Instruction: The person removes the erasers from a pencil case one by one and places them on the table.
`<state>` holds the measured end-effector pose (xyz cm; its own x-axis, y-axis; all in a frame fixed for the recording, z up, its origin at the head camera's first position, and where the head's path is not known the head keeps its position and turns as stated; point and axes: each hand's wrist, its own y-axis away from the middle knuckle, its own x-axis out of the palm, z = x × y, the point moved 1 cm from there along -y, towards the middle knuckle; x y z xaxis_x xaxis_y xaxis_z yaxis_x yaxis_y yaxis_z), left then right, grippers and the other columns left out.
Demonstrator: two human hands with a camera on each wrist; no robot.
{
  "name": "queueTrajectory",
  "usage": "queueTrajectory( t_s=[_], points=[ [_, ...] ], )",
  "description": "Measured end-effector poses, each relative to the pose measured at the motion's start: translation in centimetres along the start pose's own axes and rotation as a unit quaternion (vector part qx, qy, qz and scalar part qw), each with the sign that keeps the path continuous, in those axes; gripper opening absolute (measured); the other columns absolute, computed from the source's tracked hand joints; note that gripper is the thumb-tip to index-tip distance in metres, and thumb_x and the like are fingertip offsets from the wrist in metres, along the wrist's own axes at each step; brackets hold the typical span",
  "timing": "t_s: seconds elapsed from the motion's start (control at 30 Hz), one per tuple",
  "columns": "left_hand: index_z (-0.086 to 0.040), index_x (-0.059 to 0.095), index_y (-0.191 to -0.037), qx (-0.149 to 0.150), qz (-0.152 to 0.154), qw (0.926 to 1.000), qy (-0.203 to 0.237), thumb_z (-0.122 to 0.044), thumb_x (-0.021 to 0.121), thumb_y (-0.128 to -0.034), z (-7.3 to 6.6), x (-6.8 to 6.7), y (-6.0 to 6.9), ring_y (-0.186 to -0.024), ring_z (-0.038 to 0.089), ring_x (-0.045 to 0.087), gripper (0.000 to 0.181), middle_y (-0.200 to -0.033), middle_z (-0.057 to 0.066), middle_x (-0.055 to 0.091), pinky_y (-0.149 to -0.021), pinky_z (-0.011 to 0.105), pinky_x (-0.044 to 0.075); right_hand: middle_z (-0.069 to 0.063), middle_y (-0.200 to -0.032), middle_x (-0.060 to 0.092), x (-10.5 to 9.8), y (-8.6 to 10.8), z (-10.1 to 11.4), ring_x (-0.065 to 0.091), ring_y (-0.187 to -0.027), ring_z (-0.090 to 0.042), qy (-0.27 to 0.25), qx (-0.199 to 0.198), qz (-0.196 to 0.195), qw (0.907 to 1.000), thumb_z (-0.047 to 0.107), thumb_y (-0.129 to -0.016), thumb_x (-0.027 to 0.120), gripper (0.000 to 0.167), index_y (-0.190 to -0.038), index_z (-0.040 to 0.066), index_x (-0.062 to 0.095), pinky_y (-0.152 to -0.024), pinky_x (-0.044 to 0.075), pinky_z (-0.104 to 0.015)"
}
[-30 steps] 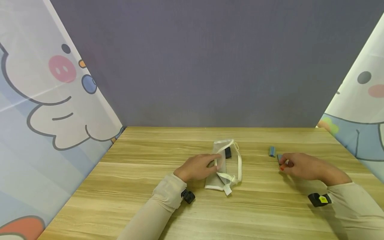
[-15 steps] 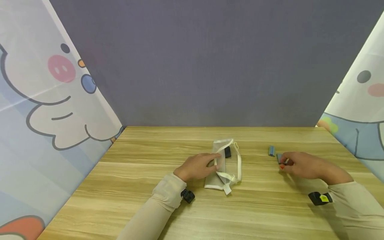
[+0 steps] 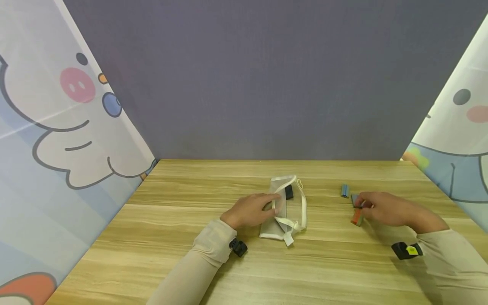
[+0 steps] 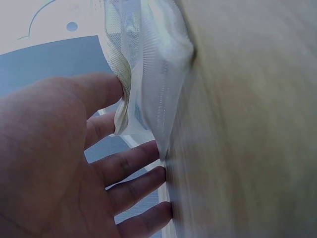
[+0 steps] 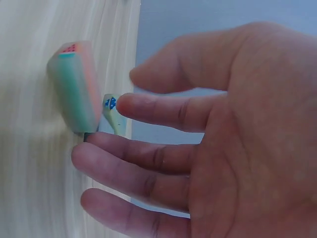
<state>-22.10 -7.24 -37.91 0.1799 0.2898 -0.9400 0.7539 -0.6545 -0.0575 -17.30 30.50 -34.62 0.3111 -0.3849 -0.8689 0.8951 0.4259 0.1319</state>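
Observation:
A white mesh zipper pouch (image 3: 267, 231) lies gaping on the table, with a small black object (image 3: 289, 192) inside. My left hand (image 3: 249, 210) pinches its near zipper edge (image 4: 124, 82) between thumb and index finger. Over on the right, my right hand (image 3: 389, 208) hovers low with its fingers extended and apart. A small orange-and-green block (image 5: 77, 89) lies just off those fingertips, not held. Beside the fingertips is a flat grey-blue piece (image 3: 355, 200), partly hidden by the hand in the head view.
Behind the right hand lies a small blue block (image 3: 345, 190). The wood-grain table (image 3: 164, 250) ends at a dark grey panel (image 3: 244, 84) at the back. Printed cartoon sheets (image 3: 49, 127) hang on both sides.
The orange-and-green block, earlier mostly covered by my right fingers, now lies exposed on the table below them. The left hand and the pouch have stayed in place.

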Motion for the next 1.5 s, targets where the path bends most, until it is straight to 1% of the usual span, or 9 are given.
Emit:
queueTrajectory(
  t_s=[0.1, 0.3, 0.47, 0.7, 0.93, 1.13, 1.23, 1.4, 1.5],
  points=[
    [-0.031, 0.048, -0.151, 0.0, -0.002, 1.0, -0.001, -0.045, 0.051, -0.1027, 0.0, 0.0, 0.1, -0.133, 0.02, 0.05, 0.05, -0.146, -0.001, 0.054, -0.101, 0.047, 0.046, -0.005, -0.103, 0.069, 0.0, -0.1, 0.3, 0.065, -0.097, -0.029, 0.01, 0.003, -0.017, 0.9998, 0.013, -0.099, 0.06, 0.024, -0.118, -0.002, 0.063, -0.075, 0.051, -0.041],
    [-0.031, 0.048, -0.151, -0.001, -0.002, 1.0, -0.005, -0.044, 0.051, -0.103, 0.2, 0.1, 0.2, -0.133, 0.019, 0.05, 0.05, -0.146, -0.001, 0.054, -0.101, 0.046, 0.046, 0.0, -0.098, 0.07, 0.2, -0.7, 1.2, 0.066, -0.092, -0.022, 0.027, -0.008, -0.08, 0.9963, 0.017, -0.101, 0.061, 0.024, -0.116, -0.001, 0.065, -0.075, 0.052, -0.04],
    [-0.032, 0.047, -0.151, -0.005, -0.002, 1.0, 0.002, -0.044, 0.051, -0.1031, 0.4, 0.0, 0.3, -0.133, 0.019, 0.05, 0.049, -0.146, -0.001, 0.053, -0.101, 0.047, 0.046, 0.001, -0.096, 0.069, 0.2, -1.2, 1.9, 0.064, -0.087, -0.016, 0.03, -0.009, -0.101, 0.9944, 0.023, -0.103, 0.059, 0.026, -0.115, 0.002, 0.067, -0.071, 0.052, -0.037],
    [-0.032, 0.047, -0.151, -0.006, -0.007, 1.0, 0.001, -0.045, 0.05, -0.1032, 0.4, -0.4, 0.3, -0.134, 0.019, 0.05, 0.05, -0.147, -0.001, 0.053, -0.103, 0.046, 0.045, 0.005, -0.069, 0.067, 0.4, -1.8, 3.0, 0.062, -0.063, -0.015, -0.027, -0.009, -0.108, 0.9938, 0.033, -0.107, 0.051, 0.031, -0.105, 0.006, 0.065, -0.055, 0.037, -0.029],
    [-0.03, 0.047, -0.151, 0.005, -0.003, 0.9999, 0.009, -0.044, 0.051, -0.1039, 0.3, -0.4, 0.2, -0.134, 0.019, 0.05, 0.05, -0.146, -0.001, 0.053, -0.106, 0.043, 0.042, -0.003, -0.082, 0.064, 1.6, -2.6, 3.7, 0.061, -0.052, -0.017, -0.053, -0.011, -0.111, 0.9923, 0.031, -0.105, 0.055, 0.029, -0.109, 0.004, 0.066, -0.058, 0.048, -0.03],
    [-0.028, 0.048, -0.151, 0.008, 0.003, 1.0, 0.004, -0.043, 0.052, -0.1037, -0.1, -0.4, 0.0, -0.132, 0.018, 0.052, 0.05, -0.144, -0.001, 0.055, -0.104, 0.042, 0.044, -0.004, -0.087, 0.065, 2.6, -3.1, 4.0, 0.052, -0.044, -0.016, -0.064, -0.027, -0.11, 0.9915, 0.024, -0.104, 0.058, 0.023, -0.109, 0.003, 0.067, -0.051, 0.048, -0.031],
    [-0.028, 0.049, -0.15, 0.009, 0.005, 0.9999, -0.001, -0.043, 0.052, -0.1033, -0.2, -0.4, 0.0, -0.13, 0.019, 0.053, 0.049, -0.142, 0.0, 0.057, -0.102, 0.042, 0.046, 0.0, -0.089, 0.066, 3.1, -3.7, 4.4, 0.053, -0.051, -0.01, -0.04, -0.042, -0.111, 0.9921, 0.024, -0.103, 0.059, 0.02, -0.106, 0.006, 0.068, -0.056, 0.05, -0.03],
    [-0.029, 0.049, -0.15, 0.009, 0.005, 0.9999, 0.004, -0.043, 0.052, -0.1034, -0.2, -0.3, -0.1, -0.129, 0.018, 0.053, 0.049, -0.142, -0.001, 0.057, -0.101, 0.041, 0.046, 0.006, -0.092, 0.067, 3.3, -4.8, 5.9, 0.059, -0.08, -0.006, 0.003, -0.063, -0.116, 0.9912, 0.025, -0.103, 0.059, 0.02, -0.107, 0.009, 0.07, -0.07, 0.05, -0.033],
    [-0.029, 0.049, -0.15, 0.008, 0.004, 1.0, 0.003, -0.044, 0.052, -0.1031, 0.0, -0.2, -0.2, -0.129, 0.017, 0.053, 0.049, -0.142, -0.001, 0.057, -0.101, 0.042, 0.046, 0.006, -0.093, 0.067, 3.3, -5.4, 6.7, 0.061, -0.081, -0.008, 0.0, -0.07, -0.103, 0.9922, 0.024, -0.103, 0.059, 0.02, -0.109, 0.008, 0.07, -0.071, 0.051, -0.034]
  ],
)
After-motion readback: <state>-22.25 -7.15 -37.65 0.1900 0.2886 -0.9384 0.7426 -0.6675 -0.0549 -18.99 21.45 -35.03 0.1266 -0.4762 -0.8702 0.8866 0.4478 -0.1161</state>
